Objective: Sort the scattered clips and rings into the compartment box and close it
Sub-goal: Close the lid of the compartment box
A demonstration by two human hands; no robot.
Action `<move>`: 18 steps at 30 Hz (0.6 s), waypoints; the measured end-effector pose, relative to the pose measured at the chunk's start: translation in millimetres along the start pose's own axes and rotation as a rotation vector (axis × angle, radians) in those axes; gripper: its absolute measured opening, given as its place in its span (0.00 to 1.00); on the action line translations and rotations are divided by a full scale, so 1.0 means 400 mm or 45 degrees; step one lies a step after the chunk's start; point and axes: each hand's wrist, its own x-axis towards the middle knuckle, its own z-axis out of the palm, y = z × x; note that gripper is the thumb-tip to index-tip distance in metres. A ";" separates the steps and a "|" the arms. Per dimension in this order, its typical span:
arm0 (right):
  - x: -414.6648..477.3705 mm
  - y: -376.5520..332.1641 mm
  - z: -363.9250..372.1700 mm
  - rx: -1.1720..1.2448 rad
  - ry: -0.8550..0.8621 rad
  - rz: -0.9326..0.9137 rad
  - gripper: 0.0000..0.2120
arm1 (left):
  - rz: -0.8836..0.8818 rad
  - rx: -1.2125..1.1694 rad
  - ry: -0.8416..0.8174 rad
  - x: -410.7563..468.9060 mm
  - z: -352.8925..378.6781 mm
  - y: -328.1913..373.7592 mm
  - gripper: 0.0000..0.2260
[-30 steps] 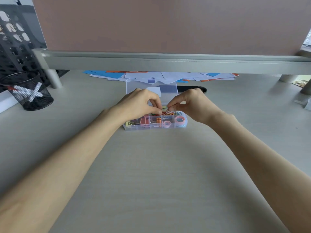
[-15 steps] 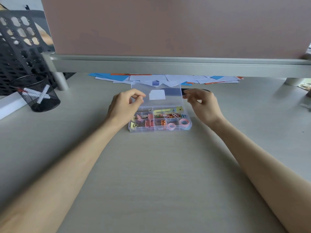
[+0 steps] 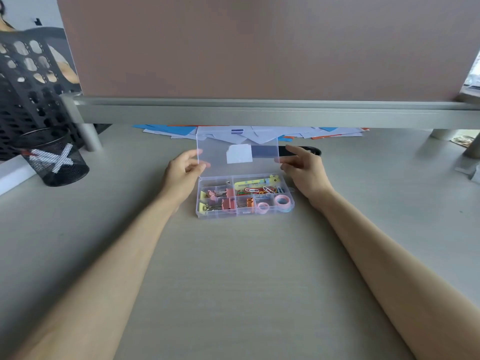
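A clear compartment box (image 3: 217, 216) sits on the desk ahead of me. Its left compartments hold pink and yellow binder clips (image 3: 225, 202). Coloured paper clips (image 3: 262, 190) fill the upper right one, and pink rings (image 3: 281, 200) lie at the lower right. The transparent lid (image 3: 215, 154) stands raised, tilted toward me, with a white label on it. My left hand (image 3: 183, 170) pinches the lid's left edge. My right hand (image 3: 302, 166) grips the lid's right edge.
A black mesh pen cup (image 3: 53, 158) stands at the left, with a black perforated rack (image 3: 24, 87) behind it. Blue, white and orange papers (image 3: 262, 133) lie under the grey partition rail (image 3: 259, 114). A dark cable hole (image 3: 315, 151) shows behind my right hand.
Both hands left the compartments and moved out to the lid's two side edges. The lid now stands higher and leans forward over the box.
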 end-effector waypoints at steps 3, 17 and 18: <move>-0.018 -0.010 -0.006 0.113 -0.010 0.023 0.22 | 0.057 -0.084 -0.002 -0.026 -0.010 0.007 0.12; -0.194 -0.072 -0.043 0.340 0.006 -0.188 0.17 | -0.040 -0.245 -0.066 -0.184 -0.039 0.055 0.21; -0.207 -0.072 -0.042 0.275 0.010 -0.222 0.19 | -0.059 -0.231 -0.062 -0.194 -0.039 0.054 0.23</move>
